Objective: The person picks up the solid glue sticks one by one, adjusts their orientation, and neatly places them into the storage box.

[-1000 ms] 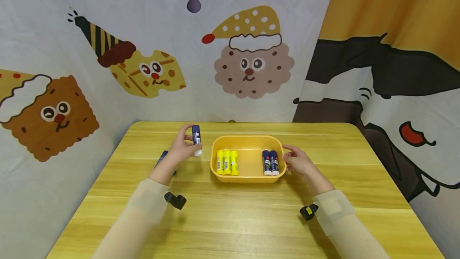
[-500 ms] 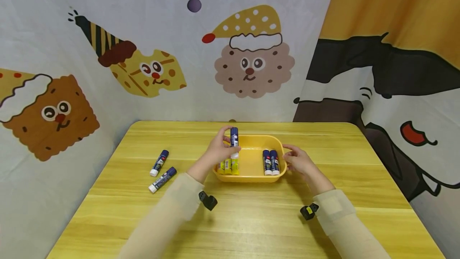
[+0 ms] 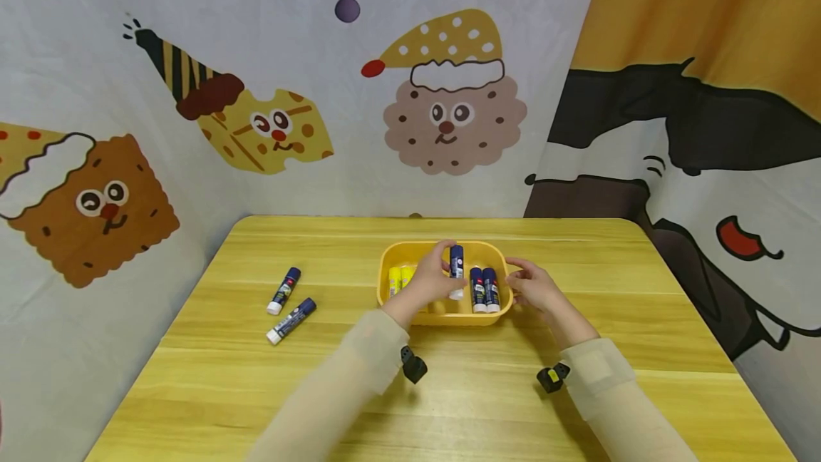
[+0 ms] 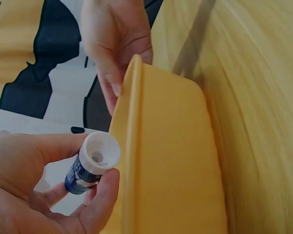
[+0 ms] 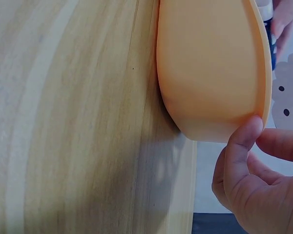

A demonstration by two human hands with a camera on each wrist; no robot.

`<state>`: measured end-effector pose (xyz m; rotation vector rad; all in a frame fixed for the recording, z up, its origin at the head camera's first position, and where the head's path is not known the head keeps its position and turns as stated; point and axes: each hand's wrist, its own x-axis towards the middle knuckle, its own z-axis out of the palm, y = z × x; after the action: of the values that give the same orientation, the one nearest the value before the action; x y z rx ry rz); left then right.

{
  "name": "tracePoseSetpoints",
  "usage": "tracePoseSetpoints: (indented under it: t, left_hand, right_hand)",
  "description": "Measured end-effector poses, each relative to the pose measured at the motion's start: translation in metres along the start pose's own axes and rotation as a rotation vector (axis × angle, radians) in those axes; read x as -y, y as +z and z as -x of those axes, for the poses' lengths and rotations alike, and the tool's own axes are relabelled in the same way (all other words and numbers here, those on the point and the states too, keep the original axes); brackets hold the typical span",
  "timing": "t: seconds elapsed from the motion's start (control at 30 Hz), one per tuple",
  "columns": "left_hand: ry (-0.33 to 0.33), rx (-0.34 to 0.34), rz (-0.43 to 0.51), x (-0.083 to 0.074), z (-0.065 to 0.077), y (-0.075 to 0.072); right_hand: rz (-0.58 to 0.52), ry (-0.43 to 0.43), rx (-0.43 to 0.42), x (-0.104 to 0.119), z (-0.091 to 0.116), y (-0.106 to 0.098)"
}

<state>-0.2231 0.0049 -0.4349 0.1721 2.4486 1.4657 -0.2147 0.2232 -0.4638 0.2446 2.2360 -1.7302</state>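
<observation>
My left hand point(image 3: 428, 282) pinches a dark blue glue stick point(image 3: 456, 271) with a white end, held over the middle of the yellow plastic basket point(image 3: 442, 320). In the left wrist view the white hollow end of that glue stick point(image 4: 101, 150) faces the camera, between thumb and fingers. My right hand point(image 3: 536, 286) grips the basket's right end, thumb and fingers on its rim, as the right wrist view also shows. Inside, two blue glue sticks point(image 3: 484, 290) lie side by side at the right. Yellow glue sticks point(image 3: 400, 278) lie at the left, partly hidden behind my left hand.
Two more blue glue sticks, an upper one point(image 3: 284, 291) and a lower one point(image 3: 291, 321), lie on the left of the wooden table point(image 3: 474, 391). A cartoon-printed cloth point(image 3: 295, 34) hangs behind the table's far edge.
My left hand has carried the blue glue stick rightward from the table's left side to over the basket's middle, lowering it lately. The right hand has stayed on the rim.
</observation>
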Motion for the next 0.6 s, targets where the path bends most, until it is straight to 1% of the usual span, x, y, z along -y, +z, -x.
tracePoseSetpoints:
  t: [0.23,0.43,0.6]
  left_hand:
    - [-0.064,0.001,-0.026,0.004,-0.005,0.014]
    - [-0.118,0.001,-0.126,0.003,-0.005,0.025]
    - [-0.137,-0.002,-0.156,0.004,-0.007,0.032]
  right_hand:
    - [0.003,-0.001,0.006,-0.001,-0.001,-0.001]
    - [-0.005,-0.003,0.008,-0.001,-0.001,-0.001]
    - [-0.005,-0.004,0.006,-0.002,-0.002,-0.001]
